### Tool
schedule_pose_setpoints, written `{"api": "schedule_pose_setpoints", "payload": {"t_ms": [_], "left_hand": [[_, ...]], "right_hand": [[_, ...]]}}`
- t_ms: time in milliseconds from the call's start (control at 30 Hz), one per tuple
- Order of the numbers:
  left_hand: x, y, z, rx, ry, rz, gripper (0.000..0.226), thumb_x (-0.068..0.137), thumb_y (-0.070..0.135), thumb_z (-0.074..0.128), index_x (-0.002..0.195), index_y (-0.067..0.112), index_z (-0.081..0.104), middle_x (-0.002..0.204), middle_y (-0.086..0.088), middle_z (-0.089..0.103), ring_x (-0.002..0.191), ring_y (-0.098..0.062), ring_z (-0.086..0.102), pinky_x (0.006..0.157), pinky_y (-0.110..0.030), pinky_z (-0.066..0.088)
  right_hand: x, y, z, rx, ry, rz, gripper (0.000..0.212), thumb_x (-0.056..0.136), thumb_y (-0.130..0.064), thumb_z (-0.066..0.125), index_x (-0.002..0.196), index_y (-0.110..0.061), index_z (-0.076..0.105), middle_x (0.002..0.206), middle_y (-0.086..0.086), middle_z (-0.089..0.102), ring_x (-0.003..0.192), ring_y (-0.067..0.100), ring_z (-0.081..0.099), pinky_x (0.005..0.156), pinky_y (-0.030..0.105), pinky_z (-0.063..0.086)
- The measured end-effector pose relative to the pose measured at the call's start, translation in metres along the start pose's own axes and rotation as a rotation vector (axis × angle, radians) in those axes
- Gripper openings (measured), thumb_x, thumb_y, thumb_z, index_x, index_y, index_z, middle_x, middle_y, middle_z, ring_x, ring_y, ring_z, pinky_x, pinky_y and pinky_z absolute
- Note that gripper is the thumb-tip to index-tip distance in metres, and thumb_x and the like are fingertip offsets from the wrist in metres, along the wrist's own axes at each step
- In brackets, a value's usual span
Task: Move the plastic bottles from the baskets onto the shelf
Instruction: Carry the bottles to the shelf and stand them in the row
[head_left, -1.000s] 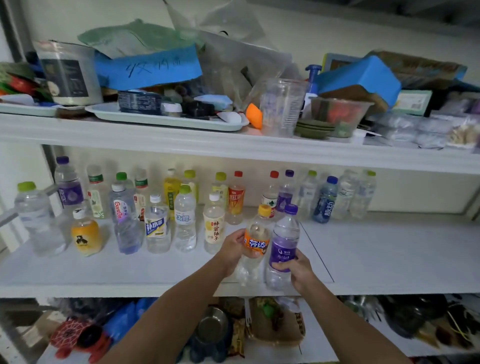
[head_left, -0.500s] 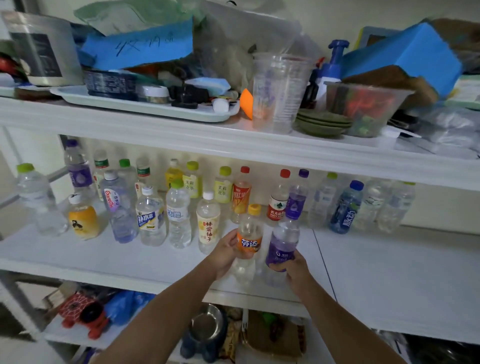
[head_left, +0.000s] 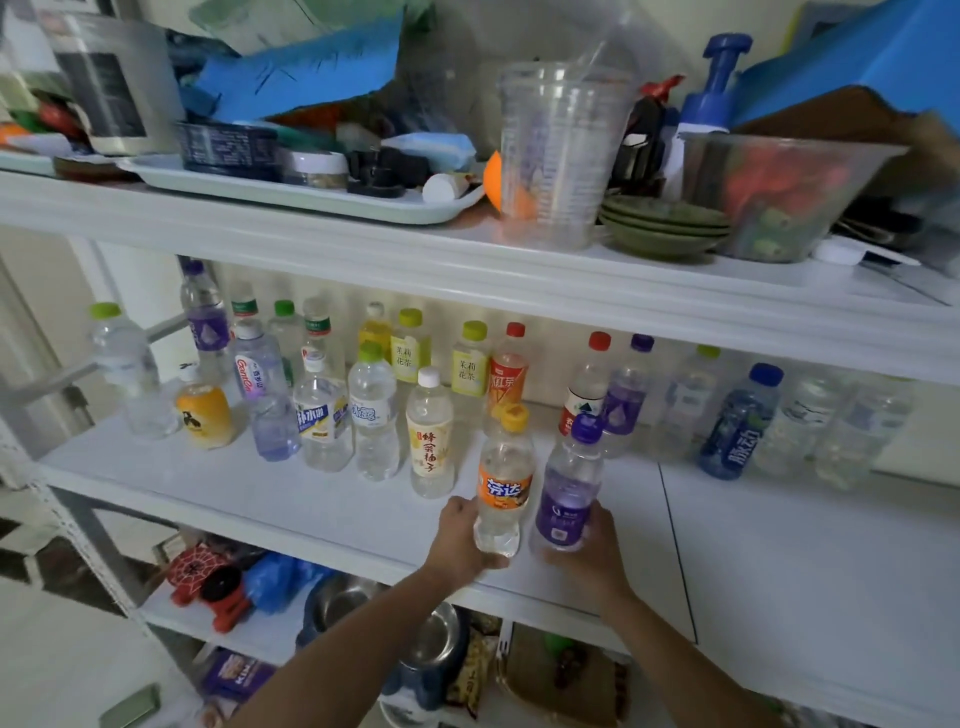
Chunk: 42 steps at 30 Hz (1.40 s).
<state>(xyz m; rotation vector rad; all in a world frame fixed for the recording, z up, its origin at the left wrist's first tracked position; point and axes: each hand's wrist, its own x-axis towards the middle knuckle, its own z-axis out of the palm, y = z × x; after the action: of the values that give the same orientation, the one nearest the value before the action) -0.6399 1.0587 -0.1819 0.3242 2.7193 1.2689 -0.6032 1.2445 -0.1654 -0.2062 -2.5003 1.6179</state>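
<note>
Nearer shelf (head_left: 779, 571) now: orange bottle (head_left: 506, 488) gripped in L hand (head_left: 457, 540), purple bottle (head_left: 569, 499) in R hand (head_left: 597, 551), upright to join front row (head_left: 430, 436).

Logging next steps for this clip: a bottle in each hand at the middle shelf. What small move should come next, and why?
Probably settle both bottles on the shelf and release each grip. The left hand holds the orange-label bottle and the right hand the purple-label bottle, both upright over bare shelf in front of the row of bottles.
</note>
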Motion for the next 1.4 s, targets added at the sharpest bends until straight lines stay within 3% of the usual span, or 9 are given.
{"api": "schedule_pose_setpoints", "payload": {"t_ms": [100, 233, 367, 733, 900, 1067, 1200, 1400], "left_hand": [[0.002, 0.0, 0.005, -0.011, 0.051, -0.011, 0.072, 0.064, 0.021, 0.088, 0.127, 0.018, 0.054, 0.108, -0.001, 0.044, 0.11, -0.022, 0.047, 0.097, -0.027, 0.04], [0.009, 0.003, 0.006, -0.003, 0.118, -0.048, 0.069, 0.068, 0.02, 0.085, 0.129, 0.018, 0.054, 0.11, -0.002, 0.051, 0.109, -0.023, 0.05, 0.095, -0.028, 0.04], [0.021, 0.005, 0.005, 0.013, 0.152, -0.068, 0.061, 0.071, 0.019, 0.083, 0.126, 0.015, 0.056, 0.118, -0.007, 0.06, 0.111, -0.024, 0.055, 0.093, -0.027, 0.041], [0.053, 0.01, 0.004, 0.054, 0.154, -0.122, 0.052, 0.081, 0.016, 0.075, 0.128, 0.015, 0.054, 0.127, -0.007, 0.061, 0.115, -0.026, 0.058, 0.095, -0.031, 0.044], [0.064, 0.014, 0.002, 0.059, 0.133, -0.134, 0.048, 0.083, 0.015, 0.072, 0.127, 0.014, 0.054, 0.125, -0.007, 0.063, 0.113, -0.026, 0.059, 0.095, -0.032, 0.046], [0.071, 0.011, -0.004, 0.043, 0.095, -0.121, 0.048, 0.081, 0.011, 0.072, 0.127, 0.011, 0.055, 0.125, -0.01, 0.063, 0.114, -0.028, 0.058, 0.096, -0.033, 0.045], [0.074, 0.007, -0.005, 0.037, 0.075, -0.099, 0.05, 0.08, 0.007, 0.072, 0.127, 0.009, 0.056, 0.124, -0.012, 0.063, 0.114, -0.029, 0.058, 0.098, -0.036, 0.046], [0.076, 0.002, -0.006, 0.009, 0.051, -0.076, 0.049, 0.079, 0.009, 0.075, 0.124, 0.009, 0.058, 0.121, -0.011, 0.065, 0.112, -0.029, 0.06, 0.097, -0.035, 0.047]], "right_hand": [[-0.007, 0.012, 0.002, -0.123, 0.053, -0.042, 0.027, 0.063, -0.018, 0.089, 0.079, -0.017, 0.068, 0.076, -0.001, 0.072, 0.069, 0.009, 0.068, 0.064, 0.027, 0.054], [0.002, 0.018, 0.001, -0.124, 0.031, -0.028, 0.025, 0.064, -0.022, 0.089, 0.076, -0.02, 0.067, 0.073, -0.001, 0.072, 0.067, 0.008, 0.067, 0.062, 0.025, 0.051], [0.023, 0.016, -0.002, -0.165, -0.009, 0.019, 0.029, 0.064, -0.022, 0.089, 0.083, -0.017, 0.067, 0.082, 0.002, 0.072, 0.076, 0.017, 0.068, 0.069, 0.03, 0.052], [0.07, 0.016, -0.004, -0.255, -0.034, 0.068, 0.049, 0.069, -0.028, 0.087, 0.108, -0.009, 0.065, 0.108, 0.011, 0.07, 0.098, 0.029, 0.066, 0.089, 0.037, 0.053], [0.076, 0.016, -0.009, -0.271, -0.062, 0.083, 0.053, 0.068, -0.026, 0.087, 0.112, -0.009, 0.063, 0.111, 0.01, 0.069, 0.101, 0.028, 0.065, 0.088, 0.033, 0.05], [0.074, 0.018, -0.012, -0.26, -0.076, 0.07, 0.057, 0.066, -0.027, 0.088, 0.113, -0.009, 0.062, 0.111, 0.01, 0.068, 0.102, 0.028, 0.065, 0.09, 0.037, 0.052], [0.072, 0.018, -0.013, -0.239, -0.077, 0.075, 0.054, 0.064, -0.026, 0.09, 0.109, -0.011, 0.066, 0.107, 0.008, 0.07, 0.097, 0.025, 0.066, 0.083, 0.031, 0.051], [0.066, 0.016, -0.013, -0.207, -0.081, 0.081, 0.054, 0.067, -0.025, 0.088, 0.112, -0.011, 0.063, 0.111, 0.009, 0.069, 0.101, 0.026, 0.065, 0.09, 0.038, 0.053]]}}
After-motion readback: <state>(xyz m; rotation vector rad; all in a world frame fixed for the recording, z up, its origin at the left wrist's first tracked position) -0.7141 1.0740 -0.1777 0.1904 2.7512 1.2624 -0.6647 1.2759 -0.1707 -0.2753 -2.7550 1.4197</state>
